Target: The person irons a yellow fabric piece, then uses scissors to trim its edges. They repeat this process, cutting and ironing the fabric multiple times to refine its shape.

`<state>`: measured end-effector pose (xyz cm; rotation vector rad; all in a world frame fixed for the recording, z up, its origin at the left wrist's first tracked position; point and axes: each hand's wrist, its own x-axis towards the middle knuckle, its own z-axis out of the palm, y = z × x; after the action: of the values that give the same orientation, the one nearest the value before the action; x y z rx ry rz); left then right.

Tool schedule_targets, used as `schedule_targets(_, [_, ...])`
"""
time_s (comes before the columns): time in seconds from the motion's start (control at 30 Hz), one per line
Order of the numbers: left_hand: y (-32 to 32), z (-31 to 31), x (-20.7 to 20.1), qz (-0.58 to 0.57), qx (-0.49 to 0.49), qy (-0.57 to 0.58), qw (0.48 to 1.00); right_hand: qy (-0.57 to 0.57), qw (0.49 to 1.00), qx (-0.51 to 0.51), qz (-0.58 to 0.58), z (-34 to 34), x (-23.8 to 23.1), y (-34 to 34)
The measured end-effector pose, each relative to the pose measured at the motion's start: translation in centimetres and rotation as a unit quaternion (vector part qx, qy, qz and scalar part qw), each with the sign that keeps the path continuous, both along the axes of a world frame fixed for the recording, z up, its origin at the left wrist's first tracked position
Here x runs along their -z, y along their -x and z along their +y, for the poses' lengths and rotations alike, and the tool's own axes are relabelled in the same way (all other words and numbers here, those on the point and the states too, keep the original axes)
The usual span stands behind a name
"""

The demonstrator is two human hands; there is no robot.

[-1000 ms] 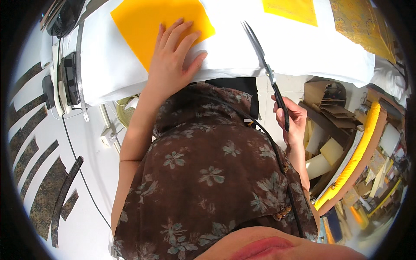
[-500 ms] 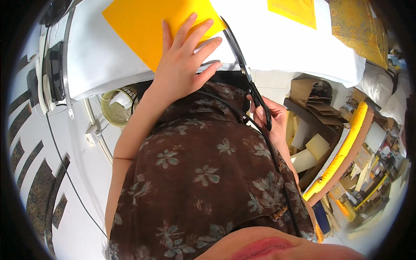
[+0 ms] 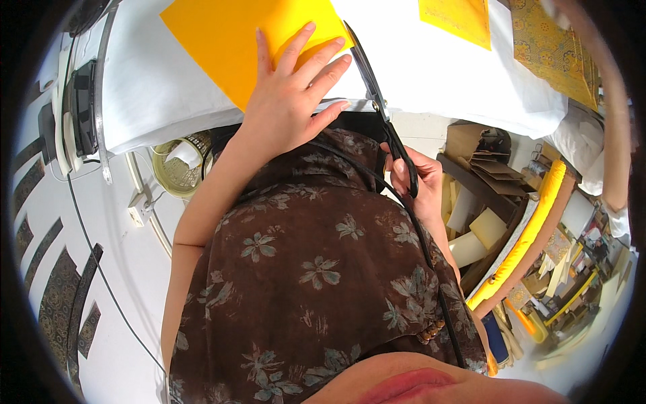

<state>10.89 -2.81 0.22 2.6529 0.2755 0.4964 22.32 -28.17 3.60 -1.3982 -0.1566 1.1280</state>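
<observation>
My left hand (image 3: 289, 94) presses down with fingers spread on a bright yellow sheet (image 3: 215, 40) on the white-covered table. At the table's front edge my right hand (image 3: 418, 176) grips the handles of long black scissors (image 3: 375, 91). Their blades point away from me and lie along the sheet's right edge, looking nearly closed. Part of the handles is hidden by my right fingers. I cannot tell whether the blades have the sheet between them.
A second yellow piece (image 3: 457, 20) and gold patterned cloth (image 3: 552, 54) lie on the table's right. Another person's arm (image 3: 614, 128) reaches in there. Below are a wastebasket (image 3: 178, 172), cardboard scraps (image 3: 494, 155) and a yellow-padded curved piece (image 3: 531, 242). A cable (image 3: 101, 262) hangs at left.
Another person's arm has come in at the right over the patterned cloth. The scissors' handles appear closer together, and my left hand has shifted slightly in view.
</observation>
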Motion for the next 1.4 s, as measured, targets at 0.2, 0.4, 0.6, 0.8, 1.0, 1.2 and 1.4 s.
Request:
schedule_targets(0.2, [-0.2, 0.0, 0.0, 0.009, -0.003, -0.009, 1.000, 0.010, 1.000, -0.002, 0.001, 0.1, -0.2, -0.2])
schedule_targets(0.4, [-0.3, -0.2, -0.4, 0.022, 0.001, -0.022, 1.000, 0.098, 0.995, -0.014, -0.009, -0.1, -0.8, -0.6])
schedule_targets(0.6, [-0.4, -0.2, -1.3, 0.054, 0.007, -0.023, 0.998, 0.046, 0.999, -0.013, 0.023, -0.3, -0.5, -0.8])
schedule_targets(0.8, [-0.5, -0.1, -2.0, 0.065, 0.014, -0.021, 0.998, 0.047, 0.999, -0.012, 0.023, 0.0, -0.6, -1.0])
schedule_targets(1.0, [-0.4, -0.1, -2.2, 0.070, 0.014, -0.035, 0.997, 0.057, 0.998, -0.013, 0.021, 0.1, -0.6, -1.2])
schedule_targets(1.2, [-0.4, -0.4, -2.2, 0.082, 0.003, -0.045, 0.996, 0.049, 0.999, -0.013, 0.013, 0.0, -0.5, -1.2])
schedule_targets(1.4, [-0.4, -0.3, -1.8, 0.075, 0.003, -0.058, 0.995, 0.064, 0.998, -0.019, 0.004, 0.1, -0.5, -1.3])
